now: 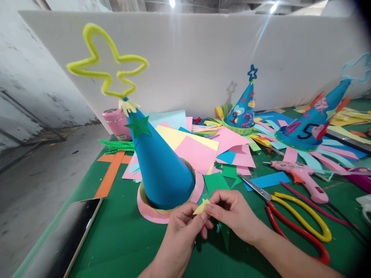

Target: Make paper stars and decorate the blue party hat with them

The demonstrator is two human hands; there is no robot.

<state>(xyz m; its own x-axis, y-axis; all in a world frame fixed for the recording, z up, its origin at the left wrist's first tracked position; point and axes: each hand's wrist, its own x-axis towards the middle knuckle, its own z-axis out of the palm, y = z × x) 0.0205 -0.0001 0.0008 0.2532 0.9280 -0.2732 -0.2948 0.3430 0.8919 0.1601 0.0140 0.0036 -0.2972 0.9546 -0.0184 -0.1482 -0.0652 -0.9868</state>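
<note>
Between my fingertips is a small pale yellow paper star [201, 207]. My left hand [185, 227] pinches its lower edge, and my right hand [228, 210] pinches it from the other side. Just beyond my hands a blue paper cone hat [162, 166] stands tilted on a pink brim [145, 210]. A green paper star [139, 126] is on the cone near its top, above which rises a yellow pipe-cleaner star [95, 65]. Green paper scraps [216, 183] lie beyond and partly under my right hand.
Red-and-yellow-handled scissors [269, 199] and a pink glue gun [301, 173] lie to the right. A phone [66, 235] rests at the left table edge. Pink paper sheets [197, 152], a pink cup-like container [117, 123] and two decorated hats [242, 108] are farther back, before a white board [185, 58].
</note>
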